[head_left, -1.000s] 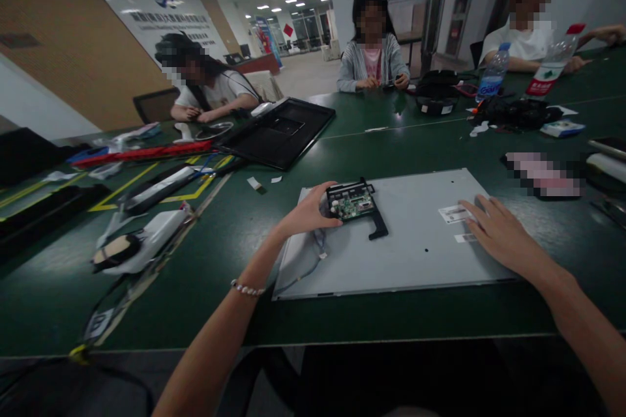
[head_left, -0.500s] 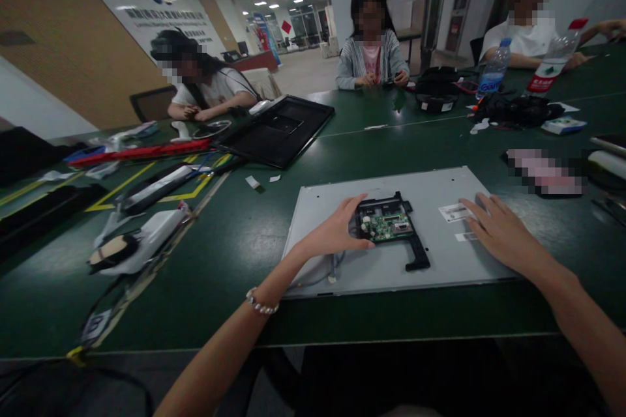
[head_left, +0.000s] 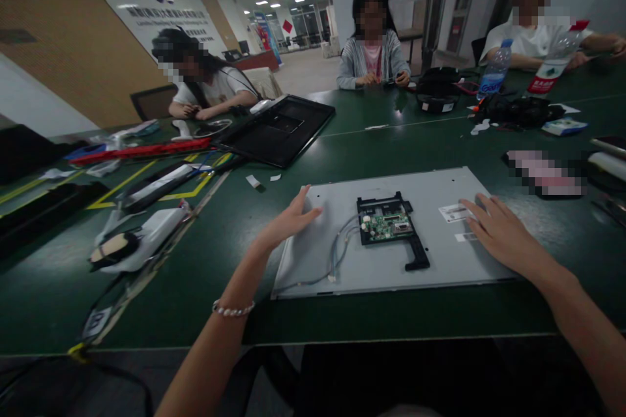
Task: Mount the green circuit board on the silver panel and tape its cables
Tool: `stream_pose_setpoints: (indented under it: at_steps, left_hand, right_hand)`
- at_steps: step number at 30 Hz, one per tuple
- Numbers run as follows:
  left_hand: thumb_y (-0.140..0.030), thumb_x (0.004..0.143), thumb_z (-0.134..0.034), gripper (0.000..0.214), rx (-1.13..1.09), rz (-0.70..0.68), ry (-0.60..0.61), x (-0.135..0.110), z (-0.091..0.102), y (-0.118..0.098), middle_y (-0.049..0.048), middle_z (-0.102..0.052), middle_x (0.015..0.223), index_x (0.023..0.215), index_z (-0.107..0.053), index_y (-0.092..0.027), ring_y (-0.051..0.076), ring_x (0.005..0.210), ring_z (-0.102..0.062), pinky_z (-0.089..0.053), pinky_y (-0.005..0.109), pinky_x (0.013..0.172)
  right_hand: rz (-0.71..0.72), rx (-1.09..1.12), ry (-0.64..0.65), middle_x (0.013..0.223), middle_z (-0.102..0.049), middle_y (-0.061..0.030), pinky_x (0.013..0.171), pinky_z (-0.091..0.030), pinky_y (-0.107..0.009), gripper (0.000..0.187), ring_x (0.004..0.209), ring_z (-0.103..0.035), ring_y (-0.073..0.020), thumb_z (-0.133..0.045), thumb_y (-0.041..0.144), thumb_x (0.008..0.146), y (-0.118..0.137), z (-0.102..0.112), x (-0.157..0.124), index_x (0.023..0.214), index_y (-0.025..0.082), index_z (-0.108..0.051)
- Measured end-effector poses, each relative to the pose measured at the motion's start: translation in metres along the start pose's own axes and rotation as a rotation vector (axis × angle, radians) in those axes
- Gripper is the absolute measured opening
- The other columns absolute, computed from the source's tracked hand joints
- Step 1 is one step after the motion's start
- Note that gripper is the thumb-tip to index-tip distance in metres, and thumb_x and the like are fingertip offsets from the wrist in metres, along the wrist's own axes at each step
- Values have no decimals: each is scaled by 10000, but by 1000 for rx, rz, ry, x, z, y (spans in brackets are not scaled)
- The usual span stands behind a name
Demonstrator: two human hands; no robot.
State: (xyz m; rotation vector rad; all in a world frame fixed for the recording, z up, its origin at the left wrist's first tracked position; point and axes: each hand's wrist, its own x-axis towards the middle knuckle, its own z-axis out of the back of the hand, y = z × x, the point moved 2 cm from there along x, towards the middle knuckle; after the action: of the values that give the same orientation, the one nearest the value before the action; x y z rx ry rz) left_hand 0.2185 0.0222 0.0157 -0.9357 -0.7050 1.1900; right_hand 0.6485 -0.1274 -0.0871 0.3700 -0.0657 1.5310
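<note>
A grey metal panel [head_left: 440, 254] lies flat on the green table in front of me. On its middle rests a green circuit board in a black plastic frame [head_left: 390, 227], with thin grey wires [head_left: 337, 247] trailing off to its left. My left hand [head_left: 288, 221] lies open on the panel's far left corner, fingers spread, apart from the board. My right hand [head_left: 499, 231] rests flat and open on the panel's right side, beside two white labels [head_left: 454, 214].
A black monitor back cover [head_left: 278, 130] lies beyond the panel. Red and white strips, cables and a white part [head_left: 141, 241] clutter the left side. Bottles [head_left: 493, 71], black gear and boxes stand far right. Three other people sit across the table.
My left hand carried the framed circuit board to the panel's middle, set it down, let go and moved back to the panel's left corner. My right hand stayed put.
</note>
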Motion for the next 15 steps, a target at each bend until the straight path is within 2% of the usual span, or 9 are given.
stream_pose_setpoints:
  at_steps: [3, 8, 12, 15]
  left_hand:
    - [-389, 634, -812, 755, 104, 43, 51, -2, 6, 15, 156, -386, 1541, 1314, -543, -199, 343, 1474, -259, -132, 448, 1224]
    - [-470, 742, -699, 740, 332, -87, 84, -9, -7, 31, 227, -309, 1566, 1353, -490, -107, 357, 1498, -164, -97, 458, 1220]
    - [-535, 859, -541, 700, 559, -166, 101, -12, -14, 38, 236, -283, 1577, 1394, -447, -93, 341, 1494, -189, -116, 468, 1212]
    - [-532, 895, -471, 709, 723, -180, 127, -12, -12, 37, 237, -294, 1572, 1435, -401, -78, 337, 1480, -238, -190, 488, 1197]
  right_hand:
    - [-22, -11, 9, 1472, -476, -159, 1077, -374, -609, 565, 1396, -359, -433, -308, 466, 978, -1, -1, 1, 1428, 196, -514]
    - [-63, -11, 15, 1458, -490, -170, 1052, -402, -609, 585, 1387, -374, -437, -292, 492, 978, -1, 1, 1, 1417, 183, -525]
    - [5, -17, 51, 1362, -573, -195, 1013, -445, -585, 583, 1278, -505, -414, -322, 483, 966, -3, 10, 10, 1370, 144, -569]
    - [76, -2, 90, 1251, -652, -162, 983, -473, -555, 529, 1161, -595, -367, -343, 470, 957, -10, 13, 29, 1295, 176, -625]
